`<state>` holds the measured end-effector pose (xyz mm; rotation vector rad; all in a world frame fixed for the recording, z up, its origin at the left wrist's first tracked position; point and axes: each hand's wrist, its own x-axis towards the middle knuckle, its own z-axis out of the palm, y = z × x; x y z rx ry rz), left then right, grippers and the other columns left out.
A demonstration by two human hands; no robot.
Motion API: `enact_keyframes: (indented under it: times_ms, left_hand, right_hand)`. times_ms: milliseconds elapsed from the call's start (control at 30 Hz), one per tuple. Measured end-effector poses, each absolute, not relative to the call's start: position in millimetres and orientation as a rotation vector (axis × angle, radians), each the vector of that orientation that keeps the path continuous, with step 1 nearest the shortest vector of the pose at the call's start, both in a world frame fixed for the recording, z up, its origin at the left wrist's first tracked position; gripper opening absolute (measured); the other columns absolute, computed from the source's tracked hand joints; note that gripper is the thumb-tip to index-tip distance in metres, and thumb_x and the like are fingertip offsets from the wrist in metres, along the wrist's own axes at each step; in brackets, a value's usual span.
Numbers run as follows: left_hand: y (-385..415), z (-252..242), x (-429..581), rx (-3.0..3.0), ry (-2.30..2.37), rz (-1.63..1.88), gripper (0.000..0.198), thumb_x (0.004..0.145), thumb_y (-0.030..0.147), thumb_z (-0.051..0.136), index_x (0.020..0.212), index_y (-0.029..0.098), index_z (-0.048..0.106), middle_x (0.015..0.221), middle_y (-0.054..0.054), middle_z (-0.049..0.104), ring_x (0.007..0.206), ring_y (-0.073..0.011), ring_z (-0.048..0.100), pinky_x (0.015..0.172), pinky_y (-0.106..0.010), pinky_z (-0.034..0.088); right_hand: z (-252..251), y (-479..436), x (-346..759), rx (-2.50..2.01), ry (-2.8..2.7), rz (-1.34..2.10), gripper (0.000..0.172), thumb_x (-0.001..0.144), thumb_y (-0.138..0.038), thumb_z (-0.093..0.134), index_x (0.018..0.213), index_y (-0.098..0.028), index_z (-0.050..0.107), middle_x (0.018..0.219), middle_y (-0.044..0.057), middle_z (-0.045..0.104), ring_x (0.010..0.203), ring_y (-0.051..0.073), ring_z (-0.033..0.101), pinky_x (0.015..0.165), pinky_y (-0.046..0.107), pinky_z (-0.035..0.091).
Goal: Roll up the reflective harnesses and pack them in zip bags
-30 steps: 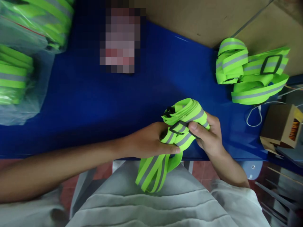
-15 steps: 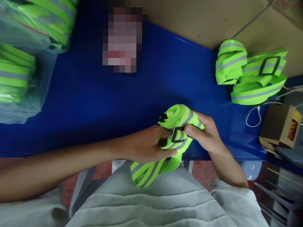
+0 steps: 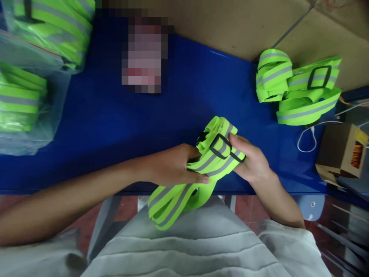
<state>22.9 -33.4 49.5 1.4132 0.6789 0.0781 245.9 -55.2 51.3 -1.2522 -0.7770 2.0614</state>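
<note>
Pale grey cloth (image 3: 184,246) covers the lap nearest me, its lower folds cut off by the frame. A loose loop of a neon-green webbing strap (image 3: 215,154) with a grey reflective stripe hangs down over it. The rest of the strap is folded into a thick bundle held just above the near edge of the glossy blue desk (image 3: 100,127).

The left hand (image 3: 173,165) is curled round the bundle, thumb pressed flat along it and fingers hidden underneath. The right hand (image 3: 252,161) cups the other end, its thumb laid against the flat black rectangular buckle (image 3: 219,146).

Farther right lie a thin white cable (image 3: 305,140) and a brown cardboard box (image 3: 340,154). Beyond them is a loose heap of matching green straps (image 3: 294,90). At the far left, crinkled clear plastic bags (image 3: 25,100) hold more straps, blurred through the film.
</note>
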Motion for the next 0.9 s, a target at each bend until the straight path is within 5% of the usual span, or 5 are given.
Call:
enact_keyframes:
  times_ms: [200,433,633,900]
  left_hand:
    - [-42,45,23,1.541,0.605,0.193,0.021,0.092,0.035,0.069,0.103,0.019,0.076,0.104,-0.003,0.079,0.095,-0.0203,0.070,0.086,-0.027,0.049]
    - [-42,47,24,1.506,0.667,0.213,0.025,0.093,0.042,0.066,0.096,0.018,0.075,0.098,-0.004,0.078,0.093,-0.0212,0.069,0.087,-0.030,0.050]
    - [-37,44,25,1.410,0.665,0.223,0.026,0.090,0.042,0.068,0.090,0.017,0.071,0.090,-0.001,0.074,0.085,-0.0181,0.065,0.075,-0.025,0.049]
    - [-40,42,27,1.449,0.700,0.203,0.018,0.085,0.032,0.067,0.077,0.017,0.060,0.073,0.003,0.062,0.067,-0.0122,0.057,0.062,-0.023,0.044]
  right_hand:
    - [48,-58,243,-1.256,-0.929,2.028,0.042,0.090,-0.058,0.069,0.112,-0.023,0.075,0.096,0.005,0.079,0.089,0.024,0.076,0.079,0.036,0.063]
    - [57,-68,248,-1.321,-1.794,0.814,0.034,0.097,-0.040,0.066,0.131,-0.033,0.068,0.130,0.007,0.066,0.121,0.028,0.063,0.109,0.046,0.051]
    - [58,-70,244,-1.283,-2.198,0.831,0.095,0.079,-0.062,0.080,0.157,-0.023,0.041,0.151,0.017,0.050,0.142,0.038,0.048,0.120,0.056,0.043]
    - [51,-71,238,-1.371,-2.135,0.907,0.083,0.083,-0.064,0.076,0.148,-0.022,0.046,0.146,0.018,0.054,0.138,0.035,0.053,0.115,0.056,0.048]
